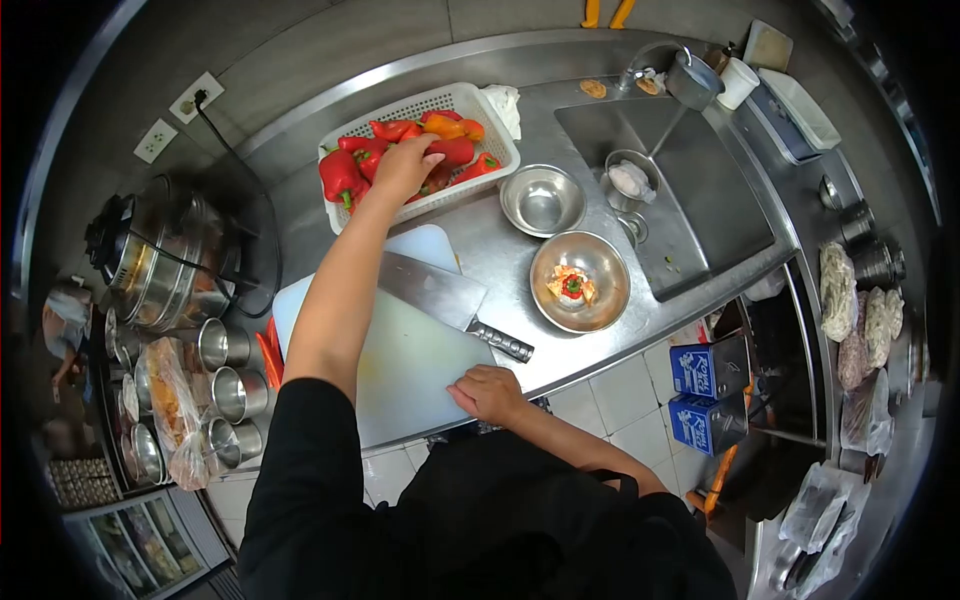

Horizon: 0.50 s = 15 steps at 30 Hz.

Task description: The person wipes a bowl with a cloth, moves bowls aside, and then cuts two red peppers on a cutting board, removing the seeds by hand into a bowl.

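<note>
My left hand [405,168] reaches into a white perforated basket [500,118] at the back of the counter. Its fingers are closed on a red bell pepper [453,151], partly hidden by the hand. Other red peppers [342,176] and an orange pepper [444,126] lie around it. My right hand [490,394] rests with curled fingers at the near right edge of the white cutting board [410,370], with nothing visible in it. A cleaver [435,288] lies flat across the board, its dark handle pointing right. Red pepper strips [270,355] lie by the board's left edge, partly behind my forearm.
A steel bowl [610,258] holds pepper cores and scraps; a smaller bowl [543,200] sits behind it. On the right is a sink [715,215] with a steel pot [618,196] under running water. Steel containers [238,393] and a corded appliance [165,255] stand left.
</note>
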{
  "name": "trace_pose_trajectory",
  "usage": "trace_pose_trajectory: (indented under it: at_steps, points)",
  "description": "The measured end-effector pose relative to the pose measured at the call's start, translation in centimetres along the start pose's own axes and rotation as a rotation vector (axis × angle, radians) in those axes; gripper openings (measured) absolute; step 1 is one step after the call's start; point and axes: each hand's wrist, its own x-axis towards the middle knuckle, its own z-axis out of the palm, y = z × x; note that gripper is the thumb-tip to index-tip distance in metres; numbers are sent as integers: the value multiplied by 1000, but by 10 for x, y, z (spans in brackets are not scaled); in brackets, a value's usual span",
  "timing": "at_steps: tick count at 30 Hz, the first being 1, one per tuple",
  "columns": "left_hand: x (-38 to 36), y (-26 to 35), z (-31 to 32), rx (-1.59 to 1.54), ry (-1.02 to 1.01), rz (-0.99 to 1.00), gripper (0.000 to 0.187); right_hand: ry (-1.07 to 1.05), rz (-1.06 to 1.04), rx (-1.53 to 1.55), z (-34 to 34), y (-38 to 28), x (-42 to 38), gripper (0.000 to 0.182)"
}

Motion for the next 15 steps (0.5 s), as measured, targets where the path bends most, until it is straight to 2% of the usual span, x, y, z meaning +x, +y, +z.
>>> trace_pose_trajectory:
  at_steps: [2,4,6,8,10,12,13,15]
  points:
    - [-26,5,-28,-88,76,26,36,-8,-19,13,-1,1,0,25]
    - [-70,23,-67,-736,17,-342,37,-14,6,41,0,1,0,22]
    - [-131,41,-103,-848,77,-450,34,-43,20,48,-1,0,-1,12]
    - [-201,26,-108,-869,101,-506,32,-61,57,83,0,1,-3,4]
    - [-274,10,-101,-898,122,-564,31,44,160,279,1,0,-6,7]
    - [-336,-1,-90,-770,105,-650,30,38,208,227,-25,-3,4,7]
    - [-359,-3,-85,-766,115,-667,30,77,159,66,-35,2,10,9]
    - [-394,-1,-77,-502,130,-559,34,83,119,-217,-55,0,29,17]
